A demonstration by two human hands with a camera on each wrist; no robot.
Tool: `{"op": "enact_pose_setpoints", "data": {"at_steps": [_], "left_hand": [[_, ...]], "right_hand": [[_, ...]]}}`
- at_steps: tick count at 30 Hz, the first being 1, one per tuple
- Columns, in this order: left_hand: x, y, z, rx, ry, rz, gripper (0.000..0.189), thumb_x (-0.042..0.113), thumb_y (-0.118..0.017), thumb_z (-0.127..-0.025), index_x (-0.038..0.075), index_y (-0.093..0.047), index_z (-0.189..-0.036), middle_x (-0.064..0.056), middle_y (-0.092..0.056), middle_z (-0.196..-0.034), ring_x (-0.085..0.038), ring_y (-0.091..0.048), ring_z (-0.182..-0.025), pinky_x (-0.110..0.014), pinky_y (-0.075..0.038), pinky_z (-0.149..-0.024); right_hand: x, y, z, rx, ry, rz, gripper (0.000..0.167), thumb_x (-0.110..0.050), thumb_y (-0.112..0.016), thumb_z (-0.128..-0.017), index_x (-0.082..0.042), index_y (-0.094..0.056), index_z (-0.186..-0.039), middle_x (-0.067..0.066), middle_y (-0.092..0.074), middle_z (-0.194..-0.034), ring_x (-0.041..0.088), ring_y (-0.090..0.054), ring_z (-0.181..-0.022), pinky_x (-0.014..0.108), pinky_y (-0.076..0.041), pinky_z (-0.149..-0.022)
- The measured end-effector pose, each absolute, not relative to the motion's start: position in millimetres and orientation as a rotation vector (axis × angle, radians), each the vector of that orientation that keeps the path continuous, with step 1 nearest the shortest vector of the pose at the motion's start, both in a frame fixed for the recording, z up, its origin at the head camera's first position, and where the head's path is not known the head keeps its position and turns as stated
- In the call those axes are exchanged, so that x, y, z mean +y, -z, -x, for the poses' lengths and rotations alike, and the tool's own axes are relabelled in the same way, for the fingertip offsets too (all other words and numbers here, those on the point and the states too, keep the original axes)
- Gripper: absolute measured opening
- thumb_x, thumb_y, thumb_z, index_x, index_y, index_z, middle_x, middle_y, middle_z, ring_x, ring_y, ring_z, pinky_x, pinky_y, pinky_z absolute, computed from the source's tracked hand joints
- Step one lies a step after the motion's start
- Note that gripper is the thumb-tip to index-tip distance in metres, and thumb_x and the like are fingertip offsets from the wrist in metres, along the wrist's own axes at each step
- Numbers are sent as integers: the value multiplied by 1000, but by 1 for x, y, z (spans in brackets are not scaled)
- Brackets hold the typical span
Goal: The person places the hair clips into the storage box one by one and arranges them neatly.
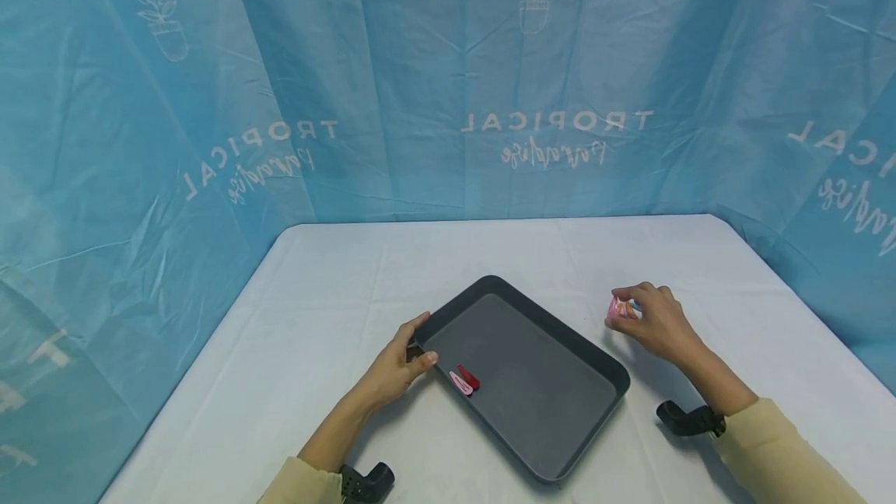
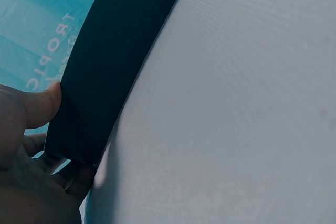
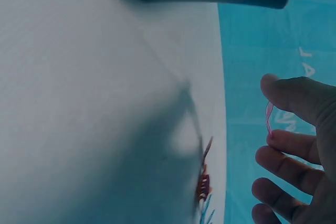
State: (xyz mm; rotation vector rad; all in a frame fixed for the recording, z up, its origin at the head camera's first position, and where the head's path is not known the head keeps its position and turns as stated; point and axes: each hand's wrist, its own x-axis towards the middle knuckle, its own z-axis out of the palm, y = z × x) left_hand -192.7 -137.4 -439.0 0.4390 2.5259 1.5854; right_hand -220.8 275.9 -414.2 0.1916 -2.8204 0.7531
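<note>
A dark grey rectangular baking tray [image 1: 539, 364] lies slantwise on the table. My left hand [image 1: 394, 368] grips its left corner, thumb at the rim and fingers below, as the left wrist view shows. Inside the tray, near that corner, a pink snap hair clip [image 1: 460, 383] lies beside a red one [image 1: 468, 376]. To the right of the tray, my right hand [image 1: 654, 323] pinches a thin pink hair clip [image 3: 269, 116] between thumb and index finger. Several small colored pieces [image 3: 205, 187], orange, dark and blue, lie past that hand; in the head view it partly hides them.
A white cloth covers the table [image 1: 350, 278]. Blue printed curtains [image 1: 420, 84] hang behind it and along both sides. A black wrist device [image 1: 689, 418] sits below my right hand, and another [image 1: 367, 482] below my left.
</note>
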Motion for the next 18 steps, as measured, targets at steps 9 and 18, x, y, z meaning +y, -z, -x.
{"op": "enact_pose_setpoints", "data": {"at_steps": [9,18], "left_hand": [[-138,439,192,2520,-1584,-438,69,17,-61,-92,17,-24,-150,-17,-22,-156,-36,-47,-127,-47,-42,-98],[-138,439,193,2516,-1582,-453,69,16,-61,-92,15,-24,-150,-18,-21,-156,-38,-40,-133,-49,-40,-100]], "right_hand": [[262,397,218,-2788,-770,-258,50,-25,-75,-78,-1,-62,-120,24,-56,-120,38,-43,-107,52,-43,-78],[243,377,219,-2775,-781,-353,51,-26,-76,-78,-5,-61,-122,20,-57,-120,34,-44,-106,45,-46,-73]]}}
